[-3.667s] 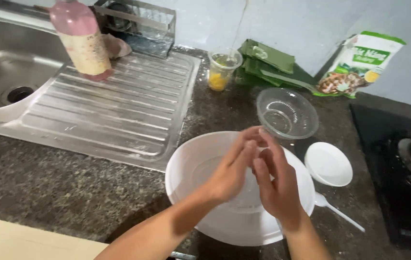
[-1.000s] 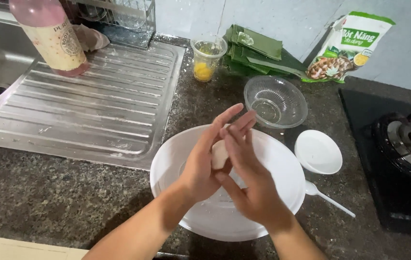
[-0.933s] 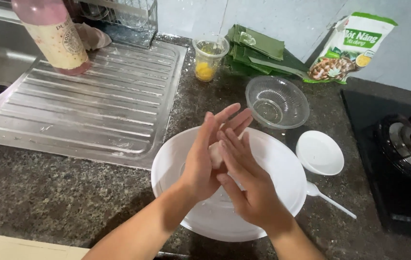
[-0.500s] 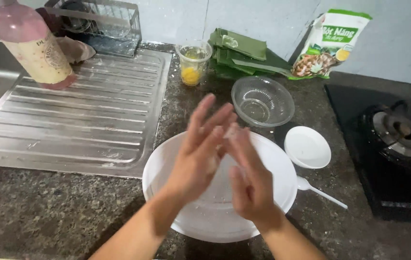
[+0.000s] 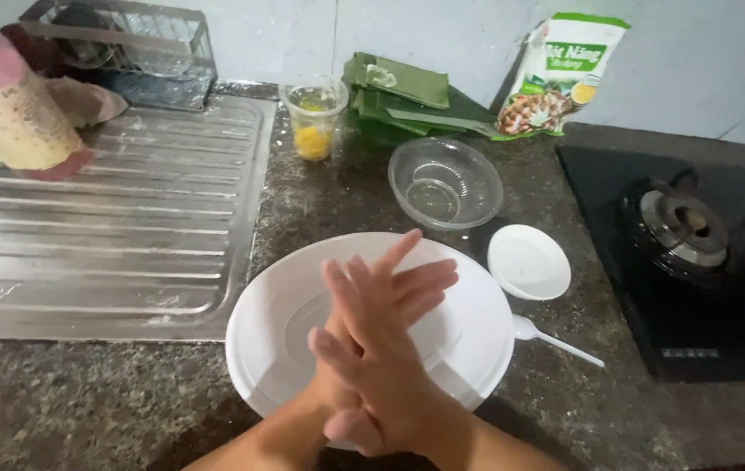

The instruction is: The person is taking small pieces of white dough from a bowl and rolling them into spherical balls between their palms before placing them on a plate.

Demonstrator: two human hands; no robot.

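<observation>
My two hands are pressed palm to palm over a large white plate [image 5: 261,336] on the dark stone counter. My right hand [image 5: 372,375] lies on top, its fingers pointing up and to the left. Beneath it, the fingers of my left hand [image 5: 426,283] stick out to the upper right. All fingers are stretched flat. Whatever may lie between the palms is hidden.
Behind the plate stand a clear empty bowl [image 5: 445,183], a small white dish [image 5: 528,262] and a white spoon [image 5: 557,338]. Further back are a plastic cup with yellow contents [image 5: 313,118], folded green leaves [image 5: 398,92] and a printed bag [image 5: 560,74]. A steel drainboard [image 5: 111,227] with a pink-capped bottle [image 5: 6,113] lies left, a gas burner [image 5: 682,227] right.
My palms have kept sliding against each other over the plate. A pale lump showed between them a second ago and is now covered. The right hand has come over the left.
</observation>
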